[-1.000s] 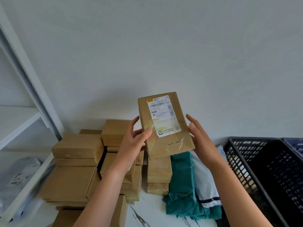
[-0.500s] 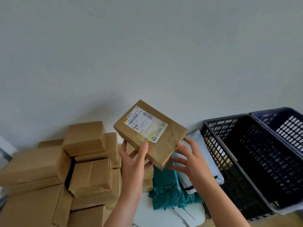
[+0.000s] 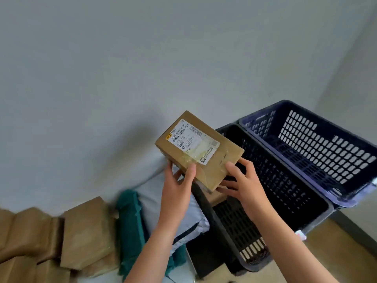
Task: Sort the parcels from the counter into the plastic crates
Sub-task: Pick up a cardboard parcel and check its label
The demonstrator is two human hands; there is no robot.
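Both hands hold a brown cardboard parcel [image 3: 216,160] with a white shipping label on top, tilted, above the near left edge of the black crate [image 3: 285,180]. My left hand [image 3: 177,188] grips its near left corner, thumb on top. My right hand [image 3: 242,184] holds the near right corner, thumb on the top face and fingers underneath. A small brown parcel [image 3: 217,196] lies inside the black crate under my right hand. The blue crate [image 3: 318,144] stands just right of the black one.
A pile of brown parcels [image 3: 81,233] lies at the lower left on the counter. Beside it are a teal mailer bag [image 3: 130,225] and a pale grey mailer bag [image 3: 189,219] against the black crate. A grey wall runs behind everything.
The parcel and both hands have moved right, from above the pile to over the black crate's edge. The view has swung right, so the shelf has left the view and both crates show.
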